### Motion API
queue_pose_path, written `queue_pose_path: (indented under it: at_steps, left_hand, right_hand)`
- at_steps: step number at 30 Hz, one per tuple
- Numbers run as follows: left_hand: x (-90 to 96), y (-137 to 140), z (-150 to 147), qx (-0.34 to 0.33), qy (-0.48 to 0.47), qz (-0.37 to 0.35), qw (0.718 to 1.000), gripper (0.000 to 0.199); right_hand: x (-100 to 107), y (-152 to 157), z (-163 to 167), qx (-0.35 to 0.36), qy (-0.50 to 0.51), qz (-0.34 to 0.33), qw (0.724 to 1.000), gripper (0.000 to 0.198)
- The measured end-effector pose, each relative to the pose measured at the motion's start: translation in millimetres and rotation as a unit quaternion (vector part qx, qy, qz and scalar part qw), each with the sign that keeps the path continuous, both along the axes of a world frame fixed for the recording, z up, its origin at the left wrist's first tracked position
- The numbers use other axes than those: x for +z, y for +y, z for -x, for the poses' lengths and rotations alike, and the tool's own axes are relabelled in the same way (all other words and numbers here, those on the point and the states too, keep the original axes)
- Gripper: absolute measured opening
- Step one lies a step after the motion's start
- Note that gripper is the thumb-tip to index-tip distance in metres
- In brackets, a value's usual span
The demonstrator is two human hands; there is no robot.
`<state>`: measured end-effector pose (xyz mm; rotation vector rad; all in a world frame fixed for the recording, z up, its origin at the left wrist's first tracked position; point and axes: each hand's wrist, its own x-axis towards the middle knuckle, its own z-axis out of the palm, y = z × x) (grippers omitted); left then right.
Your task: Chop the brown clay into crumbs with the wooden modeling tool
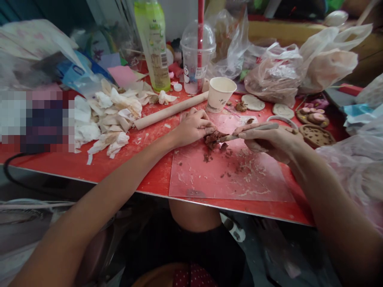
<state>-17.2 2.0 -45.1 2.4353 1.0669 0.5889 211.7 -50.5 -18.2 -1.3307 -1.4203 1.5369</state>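
Observation:
My left hand has its bent fingers closed on the edge of a crumbly lump of dark brown clay. The lump rests near the back of a clear plastic sheet. From the right, my right hand grips a slim, greyish modelling tool. The tool's narrow end touches or nearly touches the lump's right side. Brown crumbs and pale shavings lie scattered over the sheet. Behind the hands stands a white paper cup, with a cardboard-coloured rolling rod to its left.
Crumpled tissues pile up at left on the red table. A green bottle and a clear domed cup stand at the back. Flat clay discs, decorated clay pieces and plastic bags crowd the right.

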Motion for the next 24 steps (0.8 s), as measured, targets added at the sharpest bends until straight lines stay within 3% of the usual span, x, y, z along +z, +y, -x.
queue_pose_path:
  at_steps: [8,12,17,24]
  left_hand:
    - [0.7,-0.9,1.1,-0.007,-0.004,0.003,1.0,0.022]
    - [1.8,-1.1,1.0,-0.006,-0.002,0.009,1.0,0.023]
    - [2.1,-1.3,0.7,-0.006,-0.01,0.01,1.0,0.023]
    - [2.8,-1.7,0.6,-0.01,-0.018,0.017,1.0,0.022]
  right_hand:
    - [1.2,-1.9,-0.5,-0.001,0.006,0.035,0.999,0.016]
    - [5.0,-4.2,1.9,-0.028,-0.001,0.037,0.999,0.019]
    - [8.9,-6.9,3.2,-0.008,-0.017,0.03,0.999,0.017]
    - [2.9,-5.1,-1.7,-0.013,-0.016,0.074,0.997,0.013]
